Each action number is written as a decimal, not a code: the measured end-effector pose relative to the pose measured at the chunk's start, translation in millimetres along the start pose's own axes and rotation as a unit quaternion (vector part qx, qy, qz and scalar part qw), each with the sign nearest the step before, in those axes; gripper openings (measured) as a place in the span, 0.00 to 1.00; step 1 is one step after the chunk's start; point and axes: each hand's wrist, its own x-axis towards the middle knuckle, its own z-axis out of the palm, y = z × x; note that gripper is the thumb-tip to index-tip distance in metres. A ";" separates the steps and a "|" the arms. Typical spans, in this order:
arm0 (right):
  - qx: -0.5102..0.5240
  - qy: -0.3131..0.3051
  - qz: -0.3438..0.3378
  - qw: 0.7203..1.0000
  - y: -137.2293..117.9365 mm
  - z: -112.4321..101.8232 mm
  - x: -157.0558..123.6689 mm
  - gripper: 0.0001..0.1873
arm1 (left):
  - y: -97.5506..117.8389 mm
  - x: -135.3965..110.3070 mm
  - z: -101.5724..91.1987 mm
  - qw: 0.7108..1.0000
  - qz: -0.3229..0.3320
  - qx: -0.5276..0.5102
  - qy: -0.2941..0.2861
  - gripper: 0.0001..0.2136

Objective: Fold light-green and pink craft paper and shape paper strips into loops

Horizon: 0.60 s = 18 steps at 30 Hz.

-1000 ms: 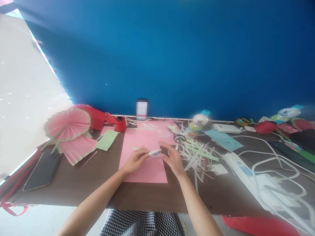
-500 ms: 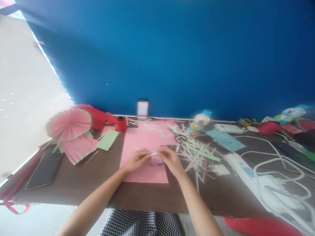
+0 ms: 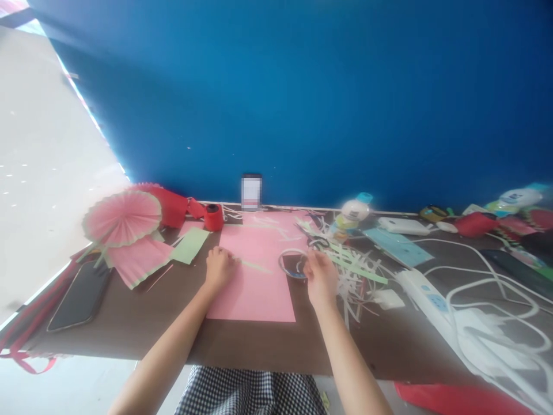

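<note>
My left hand (image 3: pixel 218 266) rests with fingers curled on the left edge of a pink paper sheet (image 3: pixel 254 276) on the brown table (image 3: pixel 142 323). A thin pale strip (image 3: pixel 256 266) runs from its fingertips across the sheet. My right hand (image 3: pixel 319 274) holds a roll of tape (image 3: pixel 291 264), a ring with a blue rim, at the sheet's right edge. Just right of that hand lies a heap of white and green paper strips (image 3: pixel 352 271).
Pink pleated paper fans (image 3: pixel 123 222) and a green paper piece (image 3: pixel 188 245) lie at the left, with a dark phone (image 3: pixel 80 295) nearer. A red spool (image 3: pixel 213 217) and a propped phone (image 3: pixel 251 192) stand by the blue wall. A power strip (image 3: pixel 425 291) with white cables is right.
My hands were together over the pink sheet working the tape. They have moved apart: the left went to the sheet's left edge, the right carried the tape roll to the right edge.
</note>
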 end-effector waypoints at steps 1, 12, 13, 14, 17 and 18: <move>-0.003 0.004 -0.006 1.000 0.1 -0.7 -0.1 0.12 | 0.9 -0.4 0.3 1.000 -0.006 -0.011 -0.005 0.12; -0.309 -0.119 -0.157 0.930 -20.1 14.2 -16.1 0.08 | 19.6 -3.3 -0.4 0.878 -0.022 -0.477 -0.034 0.14; -0.362 -0.130 -0.179 0.906 -28.2 17.8 -19.0 0.08 | 20.9 -4.2 0.3 0.872 -0.032 -0.487 -0.023 0.15; -0.425 -0.143 -0.199 0.871 -37.3 21.2 -21.9 0.08 | 21.8 -5.2 0.6 0.872 -0.036 -0.488 -0.006 0.15; -0.556 -0.197 -0.186 0.786 -65.6 31.1 -29.7 0.06 | 23.4 -8.5 -0.6 0.891 -0.024 -0.450 0.053 0.13; -0.566 -0.246 -0.148 0.773 -73.3 34.9 -31.7 0.06 | 23.9 -9.6 -1.3 0.896 -0.019 -0.440 0.061 0.12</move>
